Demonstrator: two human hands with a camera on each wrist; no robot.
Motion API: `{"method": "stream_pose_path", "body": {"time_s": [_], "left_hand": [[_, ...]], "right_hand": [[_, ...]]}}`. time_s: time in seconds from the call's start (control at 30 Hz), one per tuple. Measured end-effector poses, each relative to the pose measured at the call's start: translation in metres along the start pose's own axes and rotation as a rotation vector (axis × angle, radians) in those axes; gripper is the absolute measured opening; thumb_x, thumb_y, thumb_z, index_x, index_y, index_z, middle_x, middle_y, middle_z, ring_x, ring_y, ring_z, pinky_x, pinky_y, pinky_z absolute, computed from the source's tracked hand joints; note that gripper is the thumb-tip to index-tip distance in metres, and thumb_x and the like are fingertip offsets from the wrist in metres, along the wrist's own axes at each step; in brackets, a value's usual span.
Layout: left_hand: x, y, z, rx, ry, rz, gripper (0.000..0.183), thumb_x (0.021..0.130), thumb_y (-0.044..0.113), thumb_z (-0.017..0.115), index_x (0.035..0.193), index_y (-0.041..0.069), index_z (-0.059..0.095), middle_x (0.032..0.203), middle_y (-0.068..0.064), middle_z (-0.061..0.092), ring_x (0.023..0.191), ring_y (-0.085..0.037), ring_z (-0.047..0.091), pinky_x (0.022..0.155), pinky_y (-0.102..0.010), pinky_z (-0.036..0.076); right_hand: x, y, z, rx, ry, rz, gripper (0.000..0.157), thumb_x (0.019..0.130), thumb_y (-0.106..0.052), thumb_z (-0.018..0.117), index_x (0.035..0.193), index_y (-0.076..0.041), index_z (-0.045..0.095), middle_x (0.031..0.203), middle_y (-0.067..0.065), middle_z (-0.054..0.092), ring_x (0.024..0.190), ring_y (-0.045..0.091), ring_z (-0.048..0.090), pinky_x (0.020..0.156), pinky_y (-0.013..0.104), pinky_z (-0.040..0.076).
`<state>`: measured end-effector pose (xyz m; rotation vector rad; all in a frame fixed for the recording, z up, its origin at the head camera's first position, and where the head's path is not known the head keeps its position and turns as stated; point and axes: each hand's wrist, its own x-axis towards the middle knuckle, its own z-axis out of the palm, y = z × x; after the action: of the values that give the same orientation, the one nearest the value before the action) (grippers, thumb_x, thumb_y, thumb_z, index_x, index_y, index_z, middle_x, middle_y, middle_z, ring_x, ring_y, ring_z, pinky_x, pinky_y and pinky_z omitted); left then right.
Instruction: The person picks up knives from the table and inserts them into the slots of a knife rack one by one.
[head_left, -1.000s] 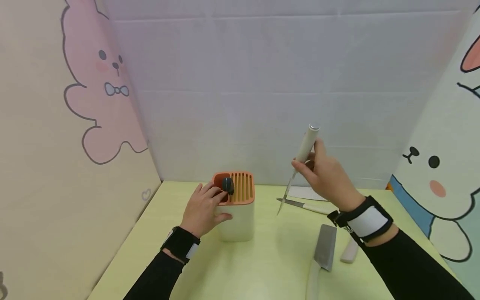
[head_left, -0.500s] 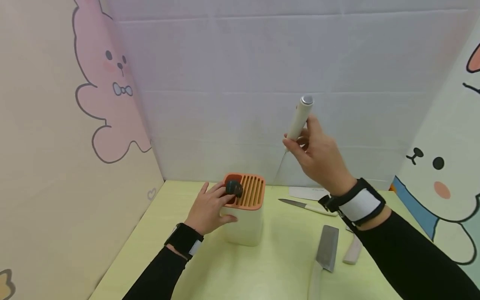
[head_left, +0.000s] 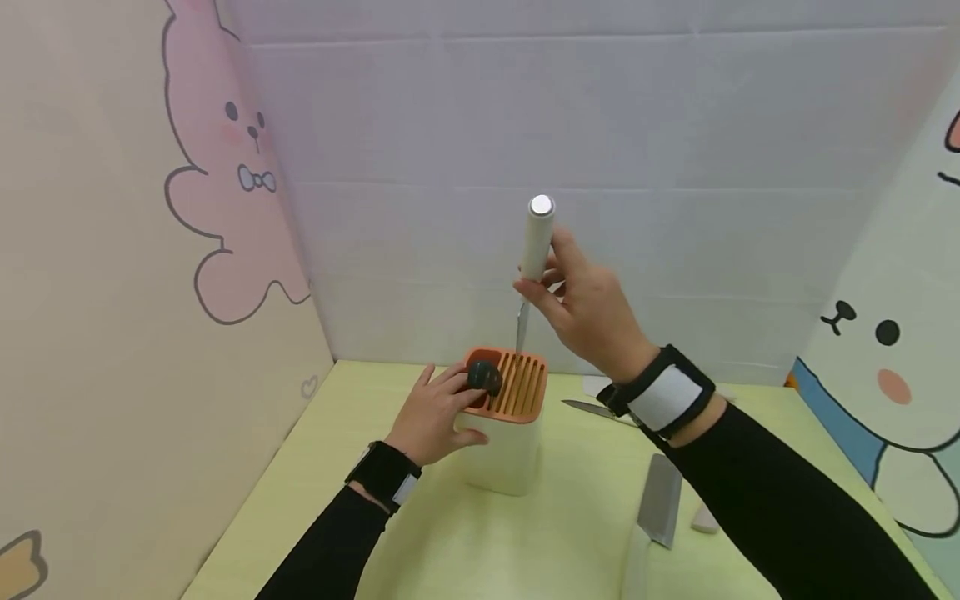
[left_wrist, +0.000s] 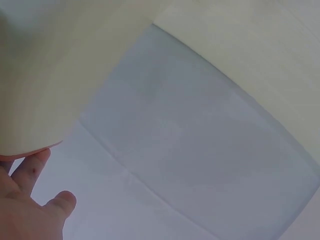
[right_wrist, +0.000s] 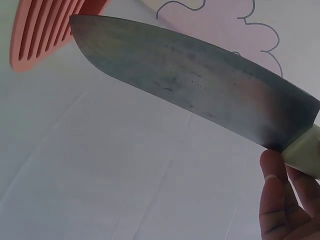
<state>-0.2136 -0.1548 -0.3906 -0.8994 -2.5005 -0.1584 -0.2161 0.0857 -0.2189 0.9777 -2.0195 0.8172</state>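
Note:
My right hand (head_left: 592,312) grips the pale handle of a broad-bladed kitchen knife (right_wrist: 195,80), blade down. Its tip lies over the slotted orange top of the white knife block (head_left: 498,454); whether it has entered a slot I cannot tell. My left hand (head_left: 435,417) rests on the block's left rim with fingers spread and the thumb by the front wall. In the left wrist view a fingertip touches the rim while the thumb stands apart. A dark rounded handle (head_left: 484,377) pokes out of the block's open compartment, beside my left fingers.
Right of the block lie a cleaver (head_left: 660,500), a narrow knife (head_left: 592,407) and a pale handle (head_left: 705,521) partly under my right sleeve. A pale blade (head_left: 596,384) shows behind them. Cloth walls (head_left: 480,117) enclose the yellow table (head_left: 405,550).
My right hand has lifted the kitchen knife and carried it left, from above the table to over the block's slots. The left hand stays at the block; the view has shifted slightly.

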Motion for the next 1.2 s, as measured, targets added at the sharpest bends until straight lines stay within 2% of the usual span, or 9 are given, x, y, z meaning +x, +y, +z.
{"method": "stream_pose_path", "body": {"time_s": [0.27,0.5,0.63,0.8,0.97,1.2], "left_hand": [[0.008,0.002,-0.002,-0.003,-0.035,0.009,0.073,0.068,0.066,0.061,0.123,0.018,0.062,0.123,-0.001,0.058,0.129,-0.024,0.038,0.104,-0.061,0.027],[0.007,0.002,0.001,-0.023,-0.019,0.003,0.07,0.064,0.058,0.072,0.121,0.017,0.064,0.122,-0.002,0.059,0.128,-0.025,0.039,0.104,-0.063,0.027],[0.007,0.004,0.002,-0.03,-0.012,-0.003,0.069,0.064,0.056,0.073,0.12,0.017,0.064,0.122,-0.002,0.059,0.128,-0.025,0.039,0.103,-0.063,0.027],[0.008,0.004,0.003,-0.017,-0.017,-0.003,0.07,0.066,0.061,0.068,0.121,0.018,0.064,0.123,-0.001,0.058,0.129,-0.024,0.038,0.104,-0.063,0.026],[0.009,0.003,0.004,-0.027,-0.009,-0.003,0.07,0.064,0.06,0.071,0.12,0.018,0.064,0.123,0.0,0.058,0.129,-0.023,0.038,0.105,-0.062,0.026],[0.007,0.004,0.004,-0.037,-0.002,-0.007,0.069,0.064,0.057,0.073,0.12,0.018,0.064,0.124,-0.001,0.058,0.129,-0.025,0.038,0.104,-0.064,0.026]], "right_hand": [[0.002,0.002,0.007,0.005,-0.024,-0.025,0.056,0.088,-0.029,0.061,0.135,-0.014,0.034,0.09,0.009,0.069,0.072,0.017,0.066,0.051,0.032,0.053],[-0.002,0.005,0.017,-0.01,-0.062,-0.031,0.057,0.087,-0.031,0.062,0.134,-0.014,0.034,0.089,0.009,0.069,0.071,0.016,0.066,0.05,0.03,0.053],[-0.007,0.008,0.023,-0.022,-0.091,-0.015,0.059,0.087,-0.031,0.063,0.136,-0.015,0.033,0.09,0.009,0.07,0.072,0.015,0.066,0.051,0.029,0.053],[-0.013,0.013,0.03,-0.031,-0.138,0.018,0.061,0.087,-0.032,0.062,0.138,-0.016,0.032,0.091,0.008,0.069,0.074,0.015,0.066,0.055,0.031,0.056],[-0.018,0.021,0.037,-0.018,-0.175,0.039,0.057,0.088,-0.033,0.06,0.135,-0.015,0.034,0.092,0.008,0.069,0.074,0.015,0.066,0.059,0.032,0.057],[-0.029,0.026,0.047,-0.043,-0.221,0.044,0.049,0.086,-0.03,0.064,0.124,-0.012,0.039,0.092,0.008,0.068,0.075,0.016,0.066,0.059,0.032,0.057]]}}
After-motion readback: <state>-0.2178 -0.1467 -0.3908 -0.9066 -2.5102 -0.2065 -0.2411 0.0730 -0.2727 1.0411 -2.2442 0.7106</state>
